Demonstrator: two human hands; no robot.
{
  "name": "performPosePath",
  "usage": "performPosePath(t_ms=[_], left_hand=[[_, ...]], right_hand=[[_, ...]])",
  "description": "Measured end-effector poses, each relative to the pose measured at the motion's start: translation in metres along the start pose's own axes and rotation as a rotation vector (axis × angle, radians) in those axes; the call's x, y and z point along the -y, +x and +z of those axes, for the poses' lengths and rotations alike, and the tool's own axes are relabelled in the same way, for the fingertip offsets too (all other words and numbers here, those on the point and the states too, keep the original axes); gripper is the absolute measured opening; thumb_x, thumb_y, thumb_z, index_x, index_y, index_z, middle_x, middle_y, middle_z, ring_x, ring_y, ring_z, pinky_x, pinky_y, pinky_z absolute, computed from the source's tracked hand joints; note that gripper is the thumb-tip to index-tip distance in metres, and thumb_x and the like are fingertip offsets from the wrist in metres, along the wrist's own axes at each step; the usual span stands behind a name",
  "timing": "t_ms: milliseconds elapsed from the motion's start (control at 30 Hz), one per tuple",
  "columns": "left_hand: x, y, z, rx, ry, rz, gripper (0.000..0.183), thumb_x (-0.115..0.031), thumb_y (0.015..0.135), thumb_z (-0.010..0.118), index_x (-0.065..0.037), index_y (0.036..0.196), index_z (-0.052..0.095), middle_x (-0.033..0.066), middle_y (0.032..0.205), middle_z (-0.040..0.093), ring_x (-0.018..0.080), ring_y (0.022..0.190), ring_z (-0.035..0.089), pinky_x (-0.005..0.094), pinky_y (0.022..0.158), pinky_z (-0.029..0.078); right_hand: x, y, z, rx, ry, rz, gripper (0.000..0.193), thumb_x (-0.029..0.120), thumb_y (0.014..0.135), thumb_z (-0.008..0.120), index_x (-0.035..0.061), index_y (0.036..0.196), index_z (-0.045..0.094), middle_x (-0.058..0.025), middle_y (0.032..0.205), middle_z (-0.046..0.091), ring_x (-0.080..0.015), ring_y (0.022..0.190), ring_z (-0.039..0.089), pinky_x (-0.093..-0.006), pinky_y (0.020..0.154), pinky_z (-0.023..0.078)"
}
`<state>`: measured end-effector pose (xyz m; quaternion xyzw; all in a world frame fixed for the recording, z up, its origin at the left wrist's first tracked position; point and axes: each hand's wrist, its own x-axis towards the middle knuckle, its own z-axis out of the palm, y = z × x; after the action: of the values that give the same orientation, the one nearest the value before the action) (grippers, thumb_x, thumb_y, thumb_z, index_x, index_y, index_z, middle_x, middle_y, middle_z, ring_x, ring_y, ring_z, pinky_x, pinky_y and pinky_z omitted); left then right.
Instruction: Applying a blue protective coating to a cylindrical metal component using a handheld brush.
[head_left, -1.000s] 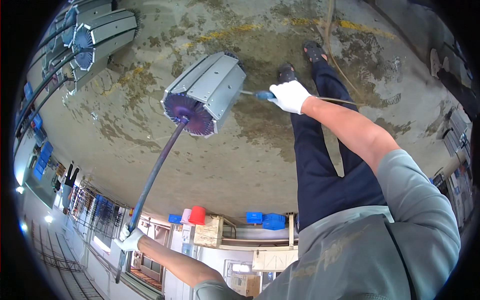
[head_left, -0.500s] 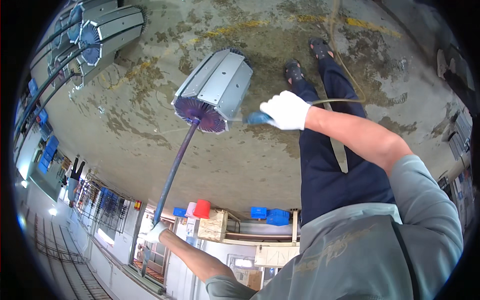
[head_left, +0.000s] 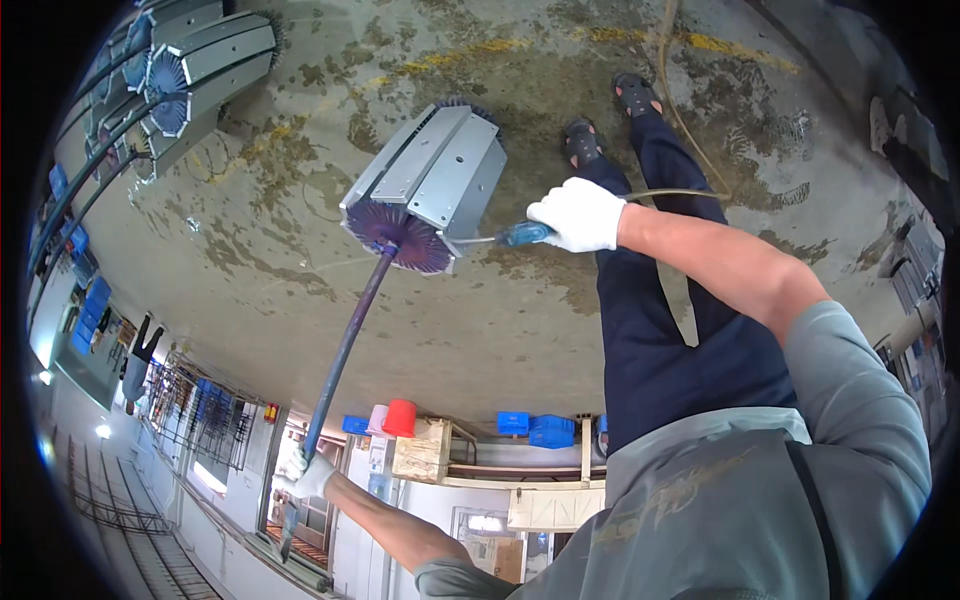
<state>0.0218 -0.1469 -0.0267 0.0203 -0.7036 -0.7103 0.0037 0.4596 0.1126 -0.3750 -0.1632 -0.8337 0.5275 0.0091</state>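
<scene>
A drum (head_left: 432, 165) of pale grey metal slats lies tilted over the wet floor, its near end a ring of purple-blue metal fins. From that end a long purple-blue shaft (head_left: 350, 335) runs toward me. My left hand (head_left: 306, 473), in a white glove, is wrapped round the shaft near its end. My right hand (head_left: 582, 214), also gloved in white, grips a blue air blow gun (head_left: 524, 234). Its thin nozzle points left at the finned end's rim; whether the tip touches is unclear. A yellowish hose (head_left: 695, 150) runs behind my right wrist.
Several similar slatted drums (head_left: 215, 70) with dark shafts stand at the far left. Red bucket (head_left: 400, 418), blue bins (head_left: 550, 432) and a wooden box (head_left: 422, 450) are along the near side. Another person (head_left: 142, 365) is at the left; someone's shoe (head_left: 880, 125) shows at the far right.
The drum appears to have turned a little about its shaft. My right hand and the blow gun have shifted slightly right. My left hand keeps its hold on the shaft.
</scene>
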Motion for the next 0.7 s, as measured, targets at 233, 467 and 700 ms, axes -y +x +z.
performPosePath(t_ms=[233, 467, 700], left_hand=[[-0.003, 0.004, -0.009, 0.034, 0.014, 0.007, 0.053, -0.029, 0.098, 0.046, -0.021, 0.051, 0.023, -0.0042, 0.043, 0.023, 0.0125, 0.038, 0.024, 0.0271, 0.045, 0.025], [-0.011, 0.003, -0.042, 0.100, -0.047, -0.035, 0.054, -0.028, 0.098, 0.045, -0.022, 0.050, 0.021, -0.0052, 0.040, 0.023, 0.0122, 0.036, 0.022, 0.0278, 0.046, 0.026], [0.009, -0.044, -0.037, -0.279, 0.006, 0.002, 0.052, -0.036, 0.093, 0.051, -0.022, 0.051, 0.025, -0.0037, 0.042, 0.030, 0.0144, 0.039, 0.036, 0.0302, 0.048, 0.035]], right_hand=[[0.009, 0.004, -0.009, 0.095, -0.055, 0.142, 0.025, 0.030, 0.087, 0.056, 0.0052, 0.085, 0.059, -0.0186, 0.074, 0.067, -0.0349, 0.068, 0.067, -0.0462, 0.061, 0.051], [-0.017, -0.001, -0.003, 0.000, -0.061, 0.125, 0.020, 0.025, 0.085, 0.060, 0.0051, 0.085, 0.058, -0.0146, 0.070, 0.065, -0.0337, 0.066, 0.066, -0.0449, 0.059, 0.050], [-0.058, -0.002, 0.003, 0.083, -0.072, 0.406, 0.024, 0.030, 0.091, 0.055, 0.0070, 0.089, 0.058, -0.0145, 0.073, 0.066, -0.0358, 0.071, 0.066, -0.0465, 0.062, 0.050]])
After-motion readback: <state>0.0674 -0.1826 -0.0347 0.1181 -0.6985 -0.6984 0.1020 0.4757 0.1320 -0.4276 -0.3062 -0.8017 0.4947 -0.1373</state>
